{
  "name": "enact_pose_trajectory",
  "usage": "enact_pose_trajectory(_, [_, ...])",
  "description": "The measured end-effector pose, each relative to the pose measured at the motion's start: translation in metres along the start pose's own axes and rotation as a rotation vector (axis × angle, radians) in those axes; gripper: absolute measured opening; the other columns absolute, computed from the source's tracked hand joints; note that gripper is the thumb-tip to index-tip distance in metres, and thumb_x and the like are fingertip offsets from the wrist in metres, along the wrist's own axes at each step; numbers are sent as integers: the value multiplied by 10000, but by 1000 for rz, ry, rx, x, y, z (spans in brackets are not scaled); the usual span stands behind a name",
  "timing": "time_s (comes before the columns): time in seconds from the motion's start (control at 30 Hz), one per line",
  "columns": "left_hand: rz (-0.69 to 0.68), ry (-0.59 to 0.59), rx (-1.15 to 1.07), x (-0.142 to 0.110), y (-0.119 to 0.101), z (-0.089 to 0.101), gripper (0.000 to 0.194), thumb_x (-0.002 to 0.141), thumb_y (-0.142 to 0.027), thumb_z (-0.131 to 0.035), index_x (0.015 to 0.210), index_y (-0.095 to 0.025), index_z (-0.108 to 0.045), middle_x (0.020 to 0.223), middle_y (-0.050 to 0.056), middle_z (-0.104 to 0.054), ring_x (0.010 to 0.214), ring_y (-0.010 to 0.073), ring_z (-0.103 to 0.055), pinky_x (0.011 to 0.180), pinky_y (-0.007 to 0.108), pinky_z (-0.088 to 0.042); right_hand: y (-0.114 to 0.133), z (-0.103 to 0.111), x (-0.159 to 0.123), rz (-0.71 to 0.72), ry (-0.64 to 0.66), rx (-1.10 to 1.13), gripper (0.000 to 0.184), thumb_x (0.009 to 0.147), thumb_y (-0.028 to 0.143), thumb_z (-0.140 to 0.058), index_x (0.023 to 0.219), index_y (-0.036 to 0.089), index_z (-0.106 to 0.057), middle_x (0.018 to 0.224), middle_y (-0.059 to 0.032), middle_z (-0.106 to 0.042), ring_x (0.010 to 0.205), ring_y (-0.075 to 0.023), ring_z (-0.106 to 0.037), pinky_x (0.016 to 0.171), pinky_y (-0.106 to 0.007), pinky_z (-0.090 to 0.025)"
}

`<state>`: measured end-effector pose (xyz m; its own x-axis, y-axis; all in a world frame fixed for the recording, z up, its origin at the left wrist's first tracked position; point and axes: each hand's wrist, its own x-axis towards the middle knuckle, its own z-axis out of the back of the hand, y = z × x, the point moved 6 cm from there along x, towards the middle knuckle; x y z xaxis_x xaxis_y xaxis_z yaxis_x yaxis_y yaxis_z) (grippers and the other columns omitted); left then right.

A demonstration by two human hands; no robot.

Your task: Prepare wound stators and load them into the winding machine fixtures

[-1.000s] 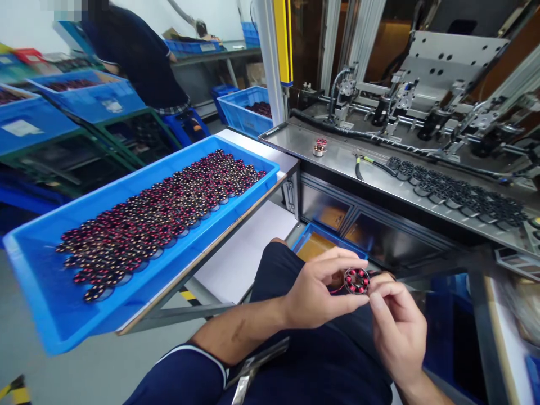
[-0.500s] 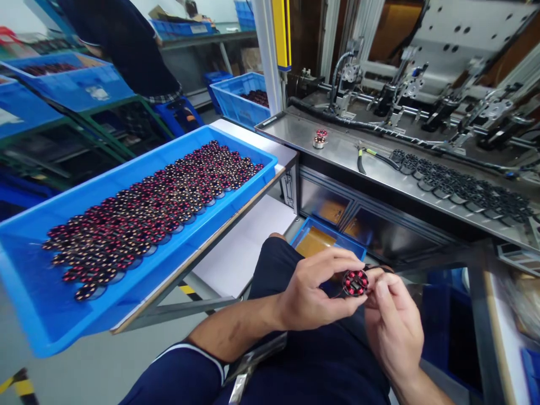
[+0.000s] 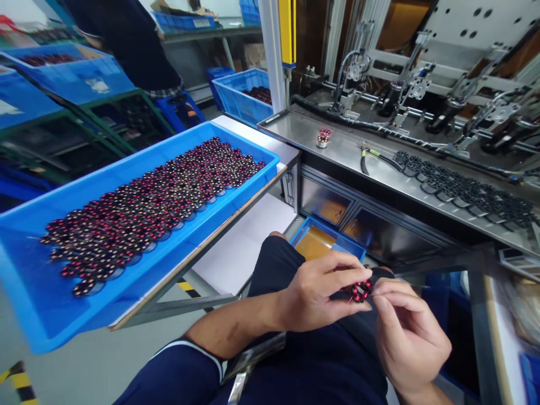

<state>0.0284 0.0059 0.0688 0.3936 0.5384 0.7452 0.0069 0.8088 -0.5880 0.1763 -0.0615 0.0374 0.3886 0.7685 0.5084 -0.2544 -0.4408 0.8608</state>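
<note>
In the head view, a red-and-black wound coil part (image 3: 360, 291) sits low, right of centre, its rim clamped between the fingers of the left hand (image 3: 323, 292). The right hand (image 3: 407, 332) has thumb and forefinger together at the part's right edge; whether they pinch a wire is too small to tell. A blue tray (image 3: 21, 242) of similar parts (image 3: 156, 205) fills the left; pliers (image 3: 382, 160) and black parts (image 3: 464, 188) lie on the metal bench (image 3: 291, 126), upper right.
</note>
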Motion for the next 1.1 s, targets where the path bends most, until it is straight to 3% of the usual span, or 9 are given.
enact_pose_trajectory(0.27, [47, 57, -130, -4, 3, -2, 536, 758, -300, -839, 1247, -169, -664, 1069, 113, -671, 876, 169, -724, 762, 252, -643, 11, -3, 1, 91, 6, -68, 282, 793, -6, -697, 928, 240, -675, 819, -22, -672, 800, -196, -643, 736, -384, -521])
enact_pose_trajectory(0.4, [0, 48, -63, -2, -2, -3, 556, 736, -329, -857, 1214, -144, -644, 1034, 125, -728, 930, 206, -742, 835, 282, -639, 14, -3, 0, 95, -4, -78, 266, 786, 5, -713, 916, 236, -686, 798, -19, -681, 785, -195, -648, 739, -387, -522])
enact_pose_trajectory(0.5, [-50, -9, -104, -1, -5, -3, 527, 725, -314, -870, 1138, -147, -590, 994, 135, -774, 937, 214, -766, 857, 279, -633, 7, 2, -2, -7, -41, 19, 190, 802, 47, -726, 856, 226, -695, 796, -26, -685, 792, -184, -659, 725, -350, -546])
enact_pose_trajectory(0.6, [-127, -42, -150, 1, -9, -5, 468, 729, -304, -871, 1036, -169, -545, 996, 153, -788, 921, 198, -777, 836, 245, -626, -9, 6, -8, -220, -46, 204, 118, 811, 114, -755, 819, 222, -707, 846, -38, -709, 820, -172, -688, 714, -301, -577])
enact_pose_trajectory(0.73, [-215, -22, -43, 3, -14, -9, 363, 763, -324, -844, 942, -176, -565, 992, 133, -798, 906, 174, -780, 846, 209, -611, -19, 8, -13, -400, -68, 333, 114, 764, 196, -829, 768, 212, -717, 826, -32, -720, 757, -152, -706, 690, -264, -593])
enact_pose_trajectory(0.87, [-222, -23, 19, 4, -17, -6, 258, 825, -355, -786, 893, -160, -632, 1017, 108, -800, 912, 147, -777, 864, 184, -605, -20, 6, -11, -447, -91, 349, 146, 721, 207, -865, 733, 199, -719, 785, -38, -718, 706, -150, -698, 635, -248, -583])
enact_pose_trajectory(1.03, [-191, 198, 83, 1, -18, -5, 210, 906, -308, -700, 947, -103, -717, 1124, 132, -778, 1061, 129, -743, 990, 151, -545, -20, 2, -9, -431, -92, 400, 158, 704, 220, -877, 713, 183, -723, 747, -35, -715, 688, -140, -703, 606, -213, -572])
enact_pose_trajectory(1.1, [-223, 191, 96, 0, -19, 0, 190, 901, -276, -706, 952, -94, -729, 1118, 129, -781, 1057, 126, -744, 1007, 144, -531, -21, 2, -10, -456, -99, 409, 159, 696, 210, -881, 720, 183, -726, 780, -37, -727, 720, -141, -715, 634, -211, -581])
